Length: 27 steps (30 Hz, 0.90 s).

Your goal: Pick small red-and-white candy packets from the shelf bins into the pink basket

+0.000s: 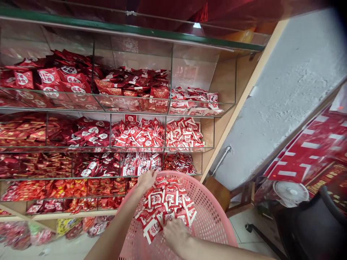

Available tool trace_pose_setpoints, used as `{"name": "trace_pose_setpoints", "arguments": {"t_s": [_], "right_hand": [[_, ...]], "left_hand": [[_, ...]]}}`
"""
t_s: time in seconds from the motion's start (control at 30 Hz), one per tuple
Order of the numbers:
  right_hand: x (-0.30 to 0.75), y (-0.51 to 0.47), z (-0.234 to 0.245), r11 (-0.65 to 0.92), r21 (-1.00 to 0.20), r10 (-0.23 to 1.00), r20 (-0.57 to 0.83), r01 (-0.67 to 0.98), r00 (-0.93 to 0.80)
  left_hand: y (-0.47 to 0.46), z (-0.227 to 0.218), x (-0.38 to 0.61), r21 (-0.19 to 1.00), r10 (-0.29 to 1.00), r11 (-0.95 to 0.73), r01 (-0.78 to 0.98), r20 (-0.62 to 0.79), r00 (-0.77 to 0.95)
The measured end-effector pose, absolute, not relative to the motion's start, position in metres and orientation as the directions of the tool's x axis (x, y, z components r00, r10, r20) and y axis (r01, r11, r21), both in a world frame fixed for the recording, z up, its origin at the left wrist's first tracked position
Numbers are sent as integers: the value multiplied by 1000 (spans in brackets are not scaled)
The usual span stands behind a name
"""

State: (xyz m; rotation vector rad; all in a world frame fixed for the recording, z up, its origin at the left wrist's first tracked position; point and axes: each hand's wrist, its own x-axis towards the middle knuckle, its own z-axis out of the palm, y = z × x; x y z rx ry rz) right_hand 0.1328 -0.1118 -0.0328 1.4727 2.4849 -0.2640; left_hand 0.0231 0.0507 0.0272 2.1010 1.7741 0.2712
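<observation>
Fingers of the right hand (pixel 176 234) reach among small red-and-white packets (pixel 170 198) in a pink basket (pixel 211 216); the hand's back is turned up and its fingertips are hidden, so one cannot tell whether it grips a packet or only touches the pile; the left hand (pixel 147 180) is closed over the far rim of the basket, to the left of the pile, and grips it there. The packets lie heaped toward the far side of the basket, on its perforated inner surface, with bare pink mesh showing to the right of them; the basket stands close in front of a tiered display rack (pixel 238 108), whose clear dividers part its rows into compartments; red packets of several designs fill these, among them a red-and-white heap (pixel 139 133) in the second row down, and bulging plastic bags (pixel 42 234) sit below the lowest row. To the right rises a pale, rough wall (pixel 292 76); a black chair (pixel 311 227) stands at the lower right, near a round white object (pixel 291 192).
</observation>
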Motion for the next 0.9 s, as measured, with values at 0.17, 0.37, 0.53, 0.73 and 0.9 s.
{"name": "trace_pose_setpoints", "arguments": {"t_s": [0.17, 0.37, 0.53, 0.73, 0.9], "right_hand": [[146, -113, 33, 414, -46, 846, -350, 909, -403], [188, -72, 107, 367, 52, 923, -142, 929, -357], [207, -19, 107, 337, 200, 940, -18, 920, -341], [201, 5, 90, 396, 199, 918, -102, 896, -383], [202, 4, 89, 385, 192, 923, -107, 903, -370]], "left_hand": [[49, 31, 23, 376, 978, -155, 914, -70, 195], [46, 34, 25, 366, 980, -151, 918, -69, 188], [48, 30, 24, 403, 980, -127, 907, -92, 178], [50, 28, 24, 398, 981, -131, 908, -80, 177], [52, 26, 23, 398, 981, -130, 908, -79, 175]]}}
